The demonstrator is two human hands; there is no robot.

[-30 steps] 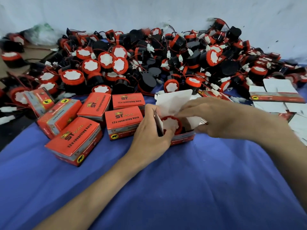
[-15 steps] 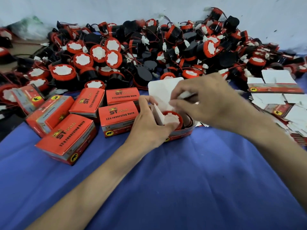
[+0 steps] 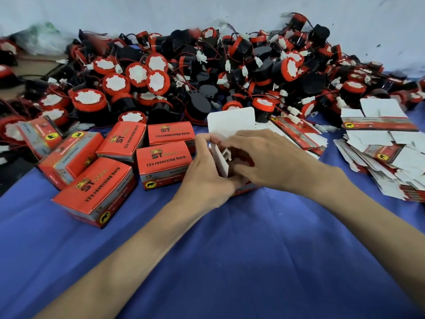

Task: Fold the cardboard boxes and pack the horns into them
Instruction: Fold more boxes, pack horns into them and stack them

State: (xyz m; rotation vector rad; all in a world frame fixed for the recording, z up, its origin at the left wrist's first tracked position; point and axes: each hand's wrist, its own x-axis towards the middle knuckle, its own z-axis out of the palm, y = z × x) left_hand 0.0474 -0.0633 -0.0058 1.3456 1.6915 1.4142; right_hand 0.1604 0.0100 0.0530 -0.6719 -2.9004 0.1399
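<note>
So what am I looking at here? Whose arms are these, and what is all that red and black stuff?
No machine: a person wears a camera on the head, looking down at their own hands. The left hand steadies an open box while the right hand reaches into it; what it touches is hidden. On the blue cloth lie closed boxes on the left, flat unfolded boxes on the right, and behind them a pile of horns.

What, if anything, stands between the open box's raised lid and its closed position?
The right hand lies over the box's opening, fingers inside, and the left hand holds a side flap upright there. Both sit under the lid; nothing else visible blocks it.
</note>
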